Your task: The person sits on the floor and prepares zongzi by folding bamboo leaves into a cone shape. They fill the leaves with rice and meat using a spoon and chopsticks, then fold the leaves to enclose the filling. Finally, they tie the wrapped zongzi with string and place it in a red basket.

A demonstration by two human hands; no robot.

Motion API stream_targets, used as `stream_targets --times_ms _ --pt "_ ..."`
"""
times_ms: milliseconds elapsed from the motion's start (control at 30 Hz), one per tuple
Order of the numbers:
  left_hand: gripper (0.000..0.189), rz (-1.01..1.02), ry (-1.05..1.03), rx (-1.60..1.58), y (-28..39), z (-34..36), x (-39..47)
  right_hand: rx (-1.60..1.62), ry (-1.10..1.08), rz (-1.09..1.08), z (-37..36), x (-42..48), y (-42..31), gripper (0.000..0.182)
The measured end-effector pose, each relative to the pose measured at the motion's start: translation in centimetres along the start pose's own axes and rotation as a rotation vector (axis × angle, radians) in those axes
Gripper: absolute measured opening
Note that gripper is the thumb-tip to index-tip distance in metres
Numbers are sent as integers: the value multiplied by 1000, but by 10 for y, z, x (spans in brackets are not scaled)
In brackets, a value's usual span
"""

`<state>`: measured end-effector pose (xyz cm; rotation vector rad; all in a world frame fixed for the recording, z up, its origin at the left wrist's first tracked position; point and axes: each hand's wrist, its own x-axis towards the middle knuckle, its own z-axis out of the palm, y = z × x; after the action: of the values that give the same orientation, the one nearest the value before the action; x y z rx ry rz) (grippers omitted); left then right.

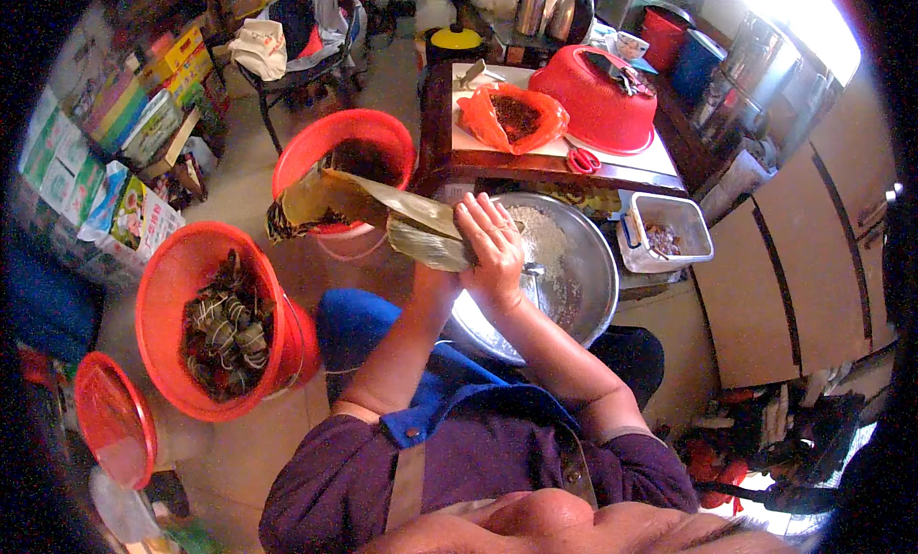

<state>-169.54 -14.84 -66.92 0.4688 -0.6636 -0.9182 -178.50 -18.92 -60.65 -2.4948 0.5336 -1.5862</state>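
Long, broad bamboo leaves (423, 220) are folded between my hands, their free ends stretching out to the left. My left hand (439, 276) supports them from below, mostly hidden by the leaves and the other hand. Across their right end lies my right hand (493, 242), fingers together and pressed over the fold. Whether there is filling inside cannot be seen. Beneath the hands is a wide steel basin (609, 296) with white rice (539, 235) and a metal utensil (532, 269), partly covered by my right hand and forearm.
A red bucket (154, 310) at left holds string-tied leaf parcels (233, 328). Another red bucket (287, 156) contains dark contents. The low table (488, 168) carries a red plastic bag (477, 116), an upturned red basin (595, 95) and scissors (582, 160). A white tub (699, 228) holds meat-like pieces.
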Motion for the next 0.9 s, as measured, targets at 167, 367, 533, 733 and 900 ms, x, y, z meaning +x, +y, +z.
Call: stream_targets --times_ms 167,367,533,733,900 --pt "27 -127 299 142 8 32 13 152 37 295 13 -14 14 39" --pt "40 -179 30 619 17 35 4 912 174 1116 16 -33 52 17" --pt "41 -22 228 995 -23 18 -8 512 -35 987 24 -60 43 30" --pt "32 -410 341 173 -25 -29 6 421 -371 353 -29 -47 52 59" --pt "26 -1000 151 -197 13 -6 -8 -123 -781 -596 -78 -13 69 47"
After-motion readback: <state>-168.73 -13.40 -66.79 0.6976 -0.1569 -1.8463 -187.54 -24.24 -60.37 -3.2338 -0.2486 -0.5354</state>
